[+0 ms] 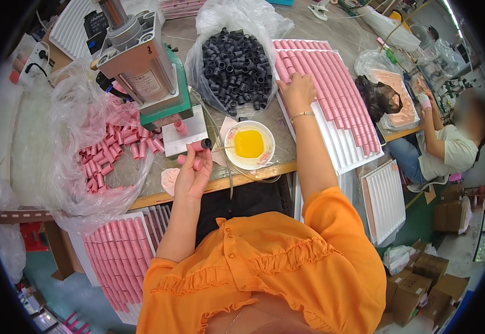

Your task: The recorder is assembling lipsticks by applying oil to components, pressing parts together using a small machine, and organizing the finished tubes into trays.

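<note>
My left hand (193,173) holds up a pink tube with a black cap (199,146) between thumb and fingers, and a second pink tube (193,162) lies in the same hand. It hovers just in front of the small green press (142,67), whose plate carries one pink piece (181,128). My right hand (297,90) reaches forward and rests on the left edge of a white ribbed tray (337,145) filled with rows of pink tubes (331,83), beside a clear bag of black caps (237,67).
A bowl with a yellow sponge (249,145) sits between my hands. A plastic bag of loose pink tubes (114,147) lies left of the press. More filled trays (117,256) stand below the bench edge. Another person (448,145) sits at the right, with cardboard boxes (420,278) below.
</note>
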Available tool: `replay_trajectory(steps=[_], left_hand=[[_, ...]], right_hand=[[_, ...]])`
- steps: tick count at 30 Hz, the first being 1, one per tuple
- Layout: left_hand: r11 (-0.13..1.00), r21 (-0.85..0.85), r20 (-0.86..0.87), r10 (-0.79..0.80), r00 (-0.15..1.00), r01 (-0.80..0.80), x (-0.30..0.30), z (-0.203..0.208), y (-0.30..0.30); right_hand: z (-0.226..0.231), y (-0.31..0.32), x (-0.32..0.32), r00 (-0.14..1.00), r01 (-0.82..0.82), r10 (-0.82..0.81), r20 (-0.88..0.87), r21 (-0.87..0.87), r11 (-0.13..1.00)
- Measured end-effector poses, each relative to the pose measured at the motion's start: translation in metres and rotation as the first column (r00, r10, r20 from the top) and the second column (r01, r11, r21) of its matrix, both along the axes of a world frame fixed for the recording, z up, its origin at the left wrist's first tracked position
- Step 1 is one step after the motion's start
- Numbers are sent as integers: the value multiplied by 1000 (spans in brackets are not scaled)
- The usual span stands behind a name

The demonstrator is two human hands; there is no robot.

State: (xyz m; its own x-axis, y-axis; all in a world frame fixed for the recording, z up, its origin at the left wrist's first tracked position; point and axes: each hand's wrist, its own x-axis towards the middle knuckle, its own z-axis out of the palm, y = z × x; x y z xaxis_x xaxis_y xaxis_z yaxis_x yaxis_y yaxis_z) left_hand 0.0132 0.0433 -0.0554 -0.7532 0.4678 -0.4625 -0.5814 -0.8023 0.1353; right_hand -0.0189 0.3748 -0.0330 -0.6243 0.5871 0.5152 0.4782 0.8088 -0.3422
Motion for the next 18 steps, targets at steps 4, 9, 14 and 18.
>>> replay_trajectory(steps=[4, 9, 14, 18], left_hand=[[992, -124, -214, -2, 977, -25, -3, -8, -6], [885, -401, -450, 35, 892, -237, -3, 5, 4], [862, -398, -591, 21, 807, -314, 4, 3, 10], [735, -494, -719, -44, 694, -465, 6, 1, -3]], right_hand=[[-3, 21, -12, 933, 155, -174, 316, 85, 984], [29, -46, 38, 951, -299, 310, -25, -344, 890], [34, -149, 77, 705, -669, 705, -78, -401, 625], [32, -172, 75, 628, -775, 778, -21, -104, 623]])
